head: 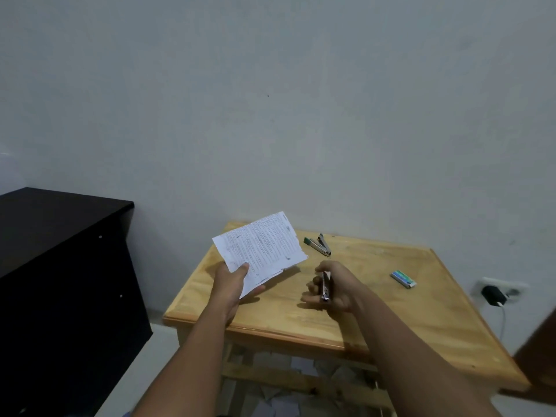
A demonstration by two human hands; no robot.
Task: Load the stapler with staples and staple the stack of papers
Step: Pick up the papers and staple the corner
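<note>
At the far left stands a dark cabinet point(60, 251), apart from our work. Our left hand point(230, 285) holds the stack of papers point(261, 249) by its near corner, thumb on top and fingers underneath, lifted off the wooden table point(376, 296) and tilted up, we judge so that an edge is free to feed into a stapler. Beyond the papers' right corner a second stapler point(319, 244) lies sprung open on the table, touched by neither hand. Our right hand point(332, 288) is curled round a metal stapler point(325, 286), gripping it along its length, its mouth hidden from us; it sits just right of the papers, not yet touching them. Well to the right, the staple box point(403, 279) rests alone on the table.
</note>
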